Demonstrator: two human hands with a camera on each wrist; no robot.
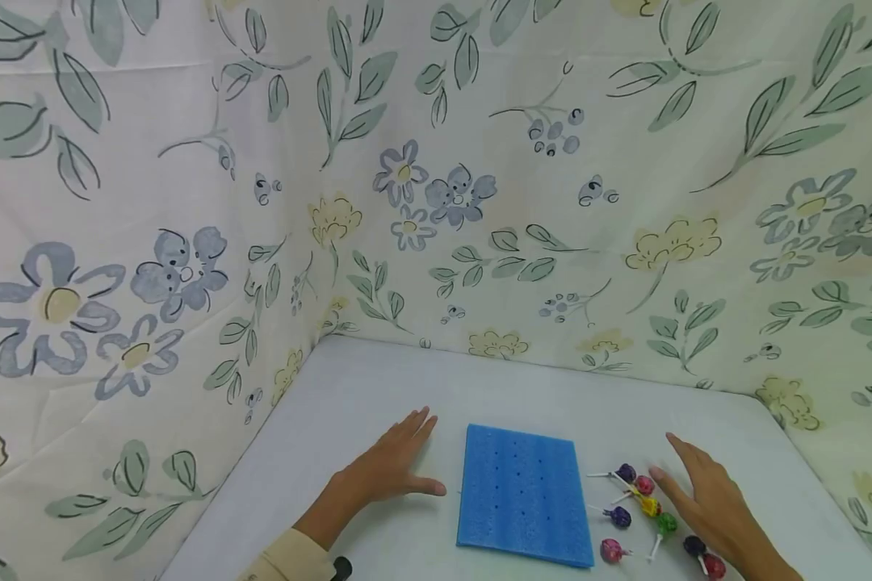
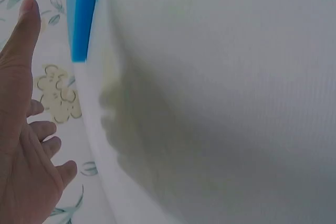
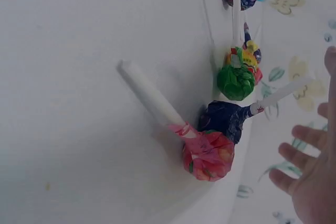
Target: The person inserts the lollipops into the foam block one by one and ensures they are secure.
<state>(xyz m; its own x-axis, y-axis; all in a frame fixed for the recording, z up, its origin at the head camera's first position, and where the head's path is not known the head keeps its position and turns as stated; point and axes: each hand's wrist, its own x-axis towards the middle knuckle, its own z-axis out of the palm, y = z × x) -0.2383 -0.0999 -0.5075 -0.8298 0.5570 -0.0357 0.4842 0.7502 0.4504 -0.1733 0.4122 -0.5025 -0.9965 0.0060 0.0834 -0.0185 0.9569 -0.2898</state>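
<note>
A flat blue foam block (image 1: 523,508) with small holes in its top lies on the white table. Left of it my left hand (image 1: 388,468) hovers with fingers spread and thumb toward the block; it holds nothing, and its shadow falls on the table in the left wrist view. On the block's right lie several wrapped lollipops: purple (image 1: 618,517), yellow (image 1: 650,506), green (image 1: 666,524), pink (image 1: 612,551), and a red one (image 3: 209,156) beside a dark blue one (image 3: 223,119). My right hand (image 1: 719,500), fingers extended, is just right of them and grips nothing.
A white table (image 1: 392,371) carries everything. Floral cloth (image 1: 480,161) hangs around its back and sides. A small black round object (image 1: 342,567) shows beside the left sleeve (image 1: 291,557).
</note>
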